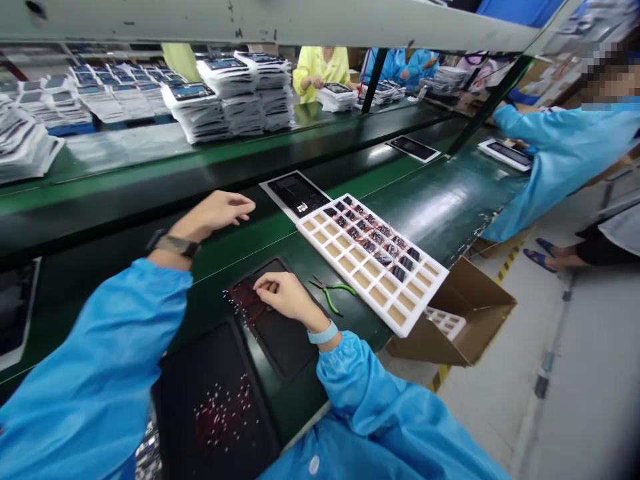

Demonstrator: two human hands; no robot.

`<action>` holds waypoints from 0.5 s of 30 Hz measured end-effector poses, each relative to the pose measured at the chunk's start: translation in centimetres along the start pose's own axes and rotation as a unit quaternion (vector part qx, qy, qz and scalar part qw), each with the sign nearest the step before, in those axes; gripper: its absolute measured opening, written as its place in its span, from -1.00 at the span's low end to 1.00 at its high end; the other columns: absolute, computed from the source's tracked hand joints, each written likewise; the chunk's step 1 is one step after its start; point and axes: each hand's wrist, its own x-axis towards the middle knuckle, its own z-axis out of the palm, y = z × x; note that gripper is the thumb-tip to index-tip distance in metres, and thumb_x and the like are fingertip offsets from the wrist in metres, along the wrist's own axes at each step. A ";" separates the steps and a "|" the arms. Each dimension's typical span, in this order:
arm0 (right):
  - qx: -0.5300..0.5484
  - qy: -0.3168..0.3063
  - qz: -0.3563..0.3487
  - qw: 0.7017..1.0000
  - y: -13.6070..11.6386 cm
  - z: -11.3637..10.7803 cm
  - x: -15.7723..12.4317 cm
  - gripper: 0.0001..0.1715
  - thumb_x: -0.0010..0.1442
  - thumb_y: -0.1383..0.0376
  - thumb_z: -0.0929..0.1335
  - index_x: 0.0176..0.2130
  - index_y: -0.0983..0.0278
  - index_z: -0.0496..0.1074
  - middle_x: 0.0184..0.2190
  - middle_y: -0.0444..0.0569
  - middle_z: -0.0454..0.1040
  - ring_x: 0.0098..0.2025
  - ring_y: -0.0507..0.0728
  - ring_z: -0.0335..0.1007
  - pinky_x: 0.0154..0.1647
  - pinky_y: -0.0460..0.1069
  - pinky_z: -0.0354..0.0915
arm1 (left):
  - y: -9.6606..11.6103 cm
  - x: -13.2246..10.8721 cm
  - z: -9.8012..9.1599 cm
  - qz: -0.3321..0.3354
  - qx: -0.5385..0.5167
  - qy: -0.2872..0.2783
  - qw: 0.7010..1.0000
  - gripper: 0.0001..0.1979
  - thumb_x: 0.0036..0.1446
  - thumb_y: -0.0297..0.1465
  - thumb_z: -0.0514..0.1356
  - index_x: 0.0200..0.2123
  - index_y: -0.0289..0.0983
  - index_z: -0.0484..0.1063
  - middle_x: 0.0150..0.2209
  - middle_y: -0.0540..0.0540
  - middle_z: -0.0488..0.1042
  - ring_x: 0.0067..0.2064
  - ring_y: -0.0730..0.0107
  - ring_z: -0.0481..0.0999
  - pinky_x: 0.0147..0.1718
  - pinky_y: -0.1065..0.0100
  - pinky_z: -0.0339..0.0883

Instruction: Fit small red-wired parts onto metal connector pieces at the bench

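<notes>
My left hand (223, 215) hangs over the dark belt, its fingers stretched forward and slightly bent, with nothing visible in them. The near corner of a black panel with a white border (295, 192) lies just beyond it. Low over a small black tray (287, 340), my right hand (283, 295) has its thumb and fingers pinched together; what they hold, if anything, is too small to make out. Thin red wires (244, 297) with white ends lie beside those fingertips. A larger black tray (200, 363) nearer me holds a loose heap of red wires (220, 417) with white connectors.
Green-handled pliers (332, 299) lie right of the small tray. A white compartment tray (363, 267) partly filled with small dark wired parts overhangs an open cardboard box (463, 313). Stacked panels (230, 97) stand across the belt. A co-worker in blue (565, 140) works at right.
</notes>
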 end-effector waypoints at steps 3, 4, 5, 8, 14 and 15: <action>-0.035 -0.001 -0.005 0.999 0.2 0.4 0.2 -0.87 0.20 0.38 0.41 -0.22 0.29 0.59 -0.42 -0.13 0.56 -0.39 0.03 0.45 -0.33 -0.10 0.27 | 0.5 -8.8 -4.4 0.027 -0.004 0.040 0.999 -0.47 0.12 -0.04 0.34 -0.02 -0.33 0.62 0.00 -0.24 0.66 -0.12 0.15 0.63 -0.09 0.19 0.47; -0.038 -0.006 -0.006 0.999 0.3 0.4 0.3 -0.87 0.20 0.37 0.41 -0.22 0.30 0.59 -0.42 -0.12 0.56 -0.39 0.03 0.44 -0.33 -0.10 0.28 | 0.5 -12.1 -5.4 0.015 0.003 0.080 0.997 -0.47 0.13 -0.02 0.34 -0.01 -0.31 0.62 -0.02 -0.21 0.66 -0.12 0.16 0.62 -0.05 0.17 0.47; -0.039 -0.014 -0.008 0.999 0.2 0.5 0.4 -0.87 0.21 0.35 0.41 -0.22 0.31 0.59 -0.41 -0.11 0.57 -0.39 0.03 0.44 -0.33 -0.10 0.28 | 0.2 -15.4 -6.2 0.004 -0.002 0.128 0.992 -0.49 0.13 -0.02 0.34 0.00 -0.27 0.63 -0.02 -0.18 0.67 -0.10 0.14 0.61 -0.02 0.15 0.48; -0.041 -0.030 -0.021 0.998 -0.1 0.2 0.4 -0.84 0.22 0.30 0.42 -0.21 0.33 0.58 -0.37 -0.06 0.59 -0.39 0.04 0.42 -0.34 -0.08 0.28 | -1.9 -24.5 -6.5 -0.035 -0.010 0.254 0.966 -0.58 0.16 -0.04 0.34 -0.05 -0.18 0.64 -0.03 -0.10 0.67 -0.06 0.12 0.61 0.08 0.11 0.46; -0.103 -0.003 -0.039 0.994 -0.6 -3.4 0.9 -0.72 0.21 0.17 0.47 -0.15 0.31 0.57 -0.37 -0.04 0.56 -0.38 0.09 0.39 -0.32 -0.01 0.27 | -11.0 -37.3 -1.9 -0.190 -0.039 0.333 0.923 -0.58 0.17 -0.04 0.34 -0.03 -0.18 0.63 -0.05 -0.12 0.67 0.01 0.07 0.63 0.09 0.13 0.46; -0.132 -0.014 -0.038 0.990 -0.5 -4.0 1.0 -0.71 0.21 0.17 0.47 -0.14 0.31 0.56 -0.38 -0.04 0.54 -0.38 0.09 0.37 -0.31 0.00 0.26 | -12.6 -39.0 -1.0 -0.211 -0.032 0.328 0.920 -0.57 0.16 -0.02 0.34 -0.03 -0.18 0.62 -0.05 -0.13 0.67 -0.01 0.07 0.63 0.06 0.15 0.47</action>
